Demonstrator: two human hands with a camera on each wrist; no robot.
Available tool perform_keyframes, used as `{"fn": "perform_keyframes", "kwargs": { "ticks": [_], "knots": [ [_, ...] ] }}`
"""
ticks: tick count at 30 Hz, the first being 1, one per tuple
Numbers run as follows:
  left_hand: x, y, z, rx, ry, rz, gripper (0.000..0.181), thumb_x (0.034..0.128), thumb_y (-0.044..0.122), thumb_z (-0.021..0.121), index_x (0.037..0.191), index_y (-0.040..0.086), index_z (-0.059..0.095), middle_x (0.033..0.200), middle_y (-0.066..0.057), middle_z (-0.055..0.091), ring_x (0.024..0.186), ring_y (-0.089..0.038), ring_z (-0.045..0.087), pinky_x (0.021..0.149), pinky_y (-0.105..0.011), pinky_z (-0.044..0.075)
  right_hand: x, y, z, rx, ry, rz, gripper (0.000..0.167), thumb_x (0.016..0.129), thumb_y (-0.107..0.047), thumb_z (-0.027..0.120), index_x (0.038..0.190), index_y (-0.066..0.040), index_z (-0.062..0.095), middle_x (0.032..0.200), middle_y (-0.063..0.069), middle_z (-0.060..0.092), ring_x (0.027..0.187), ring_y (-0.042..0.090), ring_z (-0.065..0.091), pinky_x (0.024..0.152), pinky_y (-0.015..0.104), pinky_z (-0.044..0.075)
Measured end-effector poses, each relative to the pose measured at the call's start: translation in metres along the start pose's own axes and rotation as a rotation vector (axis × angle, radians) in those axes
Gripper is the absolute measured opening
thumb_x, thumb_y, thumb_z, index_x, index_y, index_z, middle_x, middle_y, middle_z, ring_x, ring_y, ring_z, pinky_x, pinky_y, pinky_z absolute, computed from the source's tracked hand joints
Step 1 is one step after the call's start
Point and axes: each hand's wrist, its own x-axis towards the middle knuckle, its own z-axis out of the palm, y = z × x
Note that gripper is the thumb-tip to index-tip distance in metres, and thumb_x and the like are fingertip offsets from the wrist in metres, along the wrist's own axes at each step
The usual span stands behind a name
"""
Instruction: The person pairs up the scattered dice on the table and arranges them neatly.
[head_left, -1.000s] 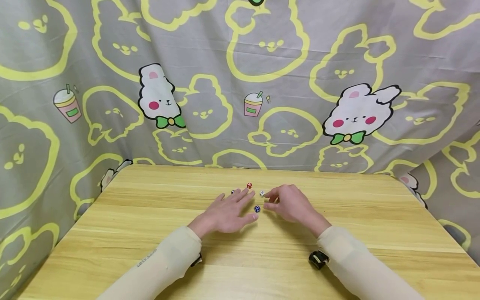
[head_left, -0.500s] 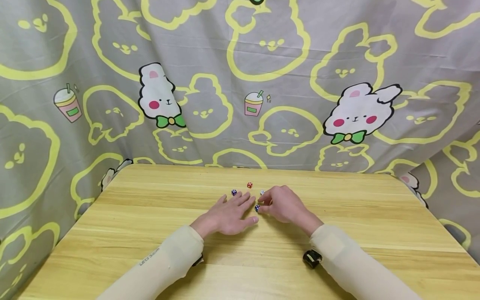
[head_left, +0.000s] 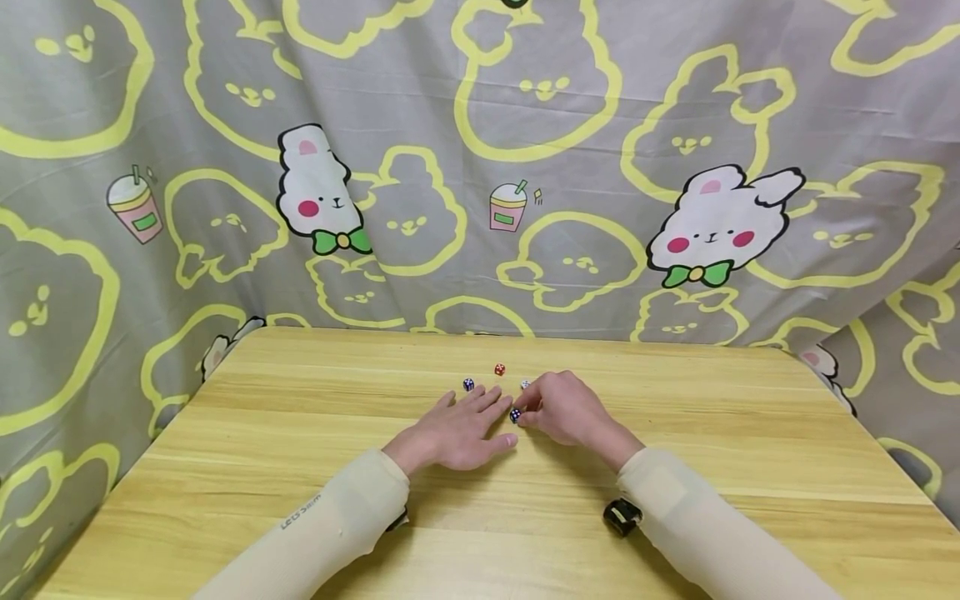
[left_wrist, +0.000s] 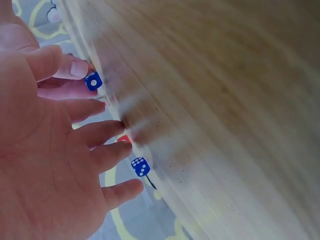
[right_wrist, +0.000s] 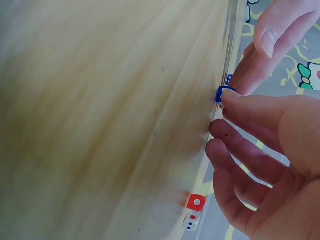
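Observation:
Thumb and forefinger of my right hand (head_left: pixel 566 412) pinch a blue die (head_left: pixel 515 415) with white pips, close to the tabletop. Beside it my left hand (head_left: pixel 457 429) is held palm down with its fingers spread, gripping nothing. A second blue die (head_left: pixel 468 384) lies just beyond the left fingertips, and a red die (head_left: pixel 500 369) lies farther back. Part of a white die (head_left: pixel 526 384) shows behind the right hand. The right wrist view has a red die (right_wrist: pixel 196 202) next to a white die (right_wrist: pixel 190 222); whether this red one is the same die, I cannot tell.
The light wooden table (head_left: pixel 300 417) reaches back to a grey patterned curtain (head_left: pixel 420 125), which also hangs at both sides. A black device (head_left: pixel 621 517) sits under the right wrist, and both arms wear pale sleeves (head_left: pixel 330 517).
My right hand has moved slightly left and toward me, from near the white die to the near blue die, which it now pinches. The left hand has barely shifted.

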Motion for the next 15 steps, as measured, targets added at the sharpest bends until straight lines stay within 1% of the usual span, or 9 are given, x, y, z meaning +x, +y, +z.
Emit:
{"fn": "perform_keyframes", "kwargs": {
  "ticks": [7,11,15],
  "knots": [
    [-0.0004,0.0007,0.0003,0.000,0.007,0.000,0.070,0.1112,0.059,0.035,0.169,0.020,0.028,0.179,-0.003,0.020,0.167,-0.029,0.017,0.133,-0.060,0.016,-0.0002,0.0000,-0.0002,-0.007,0.009,-0.017,0.010,0.090,-0.021,0.086,0.100,-0.020,0.086,0.097,-0.007,0.083,0.094,0.013,0.073,0.090,0.040,0.058],
    [-0.0005,0.0011,0.0002,-0.004,0.026,0.003,0.069,0.1110,0.058,0.037,0.167,0.019,0.033,0.178,-0.004,0.024,0.166,-0.031,0.020,0.131,-0.061,0.021,-0.0011,-0.0007,-0.0002,-0.006,0.013,-0.015,0.010,0.090,-0.021,0.086,0.100,-0.020,0.086,0.097,-0.006,0.083,0.096,0.015,0.074,0.091,0.041,0.059],
    [-0.0003,0.0016,-0.0006,-0.010,0.057,0.010,0.066,0.1108,0.056,0.041,0.165,0.019,0.040,0.176,-0.007,0.030,0.164,-0.034,0.027,0.129,-0.063,0.027,-0.0022,-0.0005,0.0012,0.001,0.019,-0.009,0.009,0.089,-0.019,0.086,0.099,-0.020,0.086,0.097,-0.006,0.083,0.096,0.015,0.075,0.092,0.042,0.059]
  ]
}}
